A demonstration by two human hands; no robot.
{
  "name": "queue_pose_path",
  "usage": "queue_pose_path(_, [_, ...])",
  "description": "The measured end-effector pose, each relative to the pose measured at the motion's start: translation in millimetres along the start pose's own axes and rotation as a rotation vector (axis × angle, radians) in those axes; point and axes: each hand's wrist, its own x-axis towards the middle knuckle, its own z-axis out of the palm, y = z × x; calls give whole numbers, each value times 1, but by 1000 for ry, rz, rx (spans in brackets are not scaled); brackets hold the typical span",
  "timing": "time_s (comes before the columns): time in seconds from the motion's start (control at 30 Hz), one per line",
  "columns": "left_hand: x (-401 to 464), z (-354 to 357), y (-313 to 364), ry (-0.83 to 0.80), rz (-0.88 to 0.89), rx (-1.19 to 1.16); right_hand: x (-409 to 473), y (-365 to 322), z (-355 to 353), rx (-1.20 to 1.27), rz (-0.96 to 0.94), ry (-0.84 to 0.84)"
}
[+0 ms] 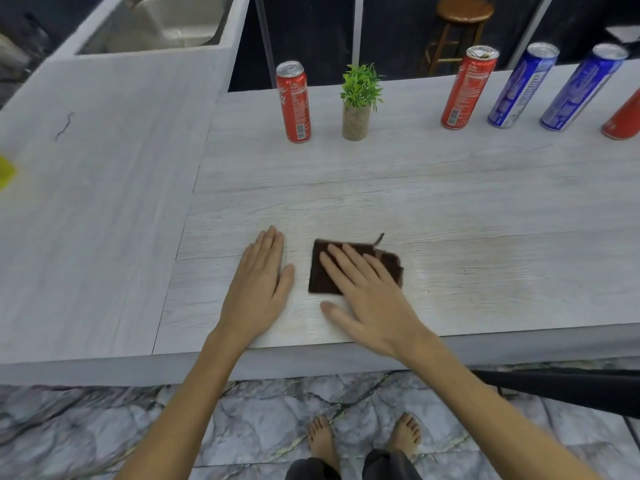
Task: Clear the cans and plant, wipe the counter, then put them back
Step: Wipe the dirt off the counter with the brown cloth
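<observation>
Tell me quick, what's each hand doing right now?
Left hand: open, flat on the counter, holding nothing.
Right hand: open, pressing the brown cloth.

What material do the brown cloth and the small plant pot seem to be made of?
Brown cloth: soft fabric, matte and slightly fuzzy, with a loose thread at its far edge. Plant pot: speckled beige, rough-looking, maybe stone or concrete; cannot tell for sure.

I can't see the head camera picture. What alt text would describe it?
A person's right hand presses flat on a dark brown cloth on a pale wood-grain counter, the left hand resting flat beside it. Along the far edge stand red and blue cans and a small potted plant.
</observation>
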Motion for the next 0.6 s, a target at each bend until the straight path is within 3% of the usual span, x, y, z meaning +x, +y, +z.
queue_pose_path(0.17, [-4,-7,-3,-18,-20,-184,-57,3,3,58,-118,-37])
queue_pose_path(0.3, [-15,-15,-18,12,-13,-105,-79,44,-12,59,-48,-41])
queue_pose_path(0.43, [-25,-16,-28,12,-27,-56,-43,51,-15,1,68,10])
queue_pose_path(0.6, [-23,-15,-26,34,-20,-33,16,8,-5,-15,126,14])
